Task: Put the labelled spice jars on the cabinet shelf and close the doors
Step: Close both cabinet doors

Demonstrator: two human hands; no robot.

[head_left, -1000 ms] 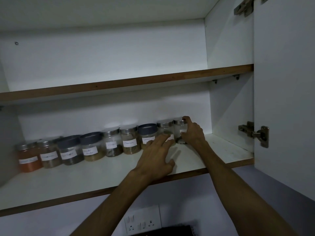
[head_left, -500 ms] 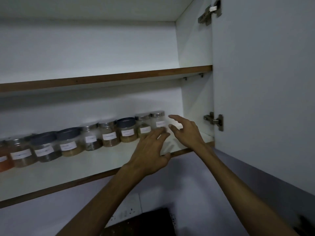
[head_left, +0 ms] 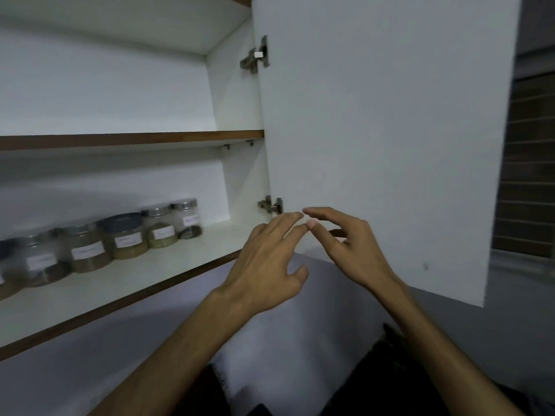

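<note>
Several labelled spice jars point(head_left: 126, 237) stand in a row along the back of the lower cabinet shelf point(head_left: 150, 277), the rightmost jar point(head_left: 187, 217) with a silver lid. The white right cabinet door point(head_left: 390, 130) stands swung open. My left hand point(head_left: 267, 265) hovers in front of the shelf's right end, fingers spread and empty. My right hand point(head_left: 348, 244) is beside it, just under the door's lower edge near the bottom hinge point(head_left: 271, 204), fingers loosely extended and holding nothing. The two hands' fingertips nearly meet.
An upper shelf point(head_left: 132, 139) holds nothing in the part I see. A top hinge point(head_left: 255, 57) joins door and cabinet wall. A dark brick-patterned window area point(head_left: 528, 163) lies right of the door. The grey wall point(head_left: 150, 340) runs below the cabinet.
Both hands have drawn back from the jars and shifted right toward the open door. My view has swung right, so the jar row now sits at the left.
</note>
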